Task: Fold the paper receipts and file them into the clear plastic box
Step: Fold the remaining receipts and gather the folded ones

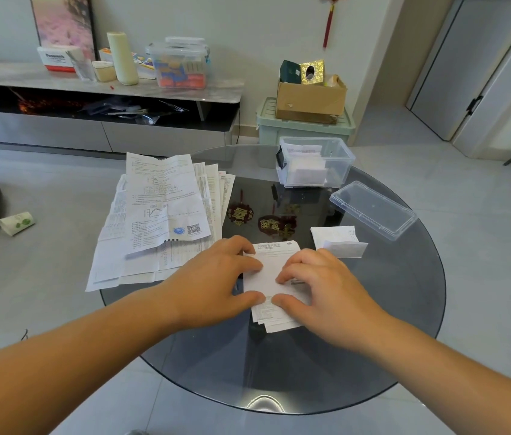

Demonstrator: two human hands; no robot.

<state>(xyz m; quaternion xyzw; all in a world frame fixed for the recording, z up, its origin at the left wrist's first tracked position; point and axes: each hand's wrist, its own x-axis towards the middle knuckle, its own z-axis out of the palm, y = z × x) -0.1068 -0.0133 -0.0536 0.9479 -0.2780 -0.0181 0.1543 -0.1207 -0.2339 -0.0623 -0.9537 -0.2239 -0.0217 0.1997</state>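
A white receipt (268, 274) lies partly folded on the round glass table (389, 324), on top of a few other small receipts. My left hand (216, 277) pinches its left edge between thumb and curled fingers. My right hand (323, 284) pinches the right edge the same way. A loose pile of unfolded receipts (160, 215) spreads over the table's left side. The clear plastic box (337, 164) stands open at the far side with folded papers inside. Its clear lid (373, 208) lies to the right of it.
Two folded receipts (339, 241) rest right of my hands. Beyond the table stand a green crate (304, 128) with a cardboard box on it and a low cabinet (106, 127). A small rolled packet (17, 222) lies on the floor at left.
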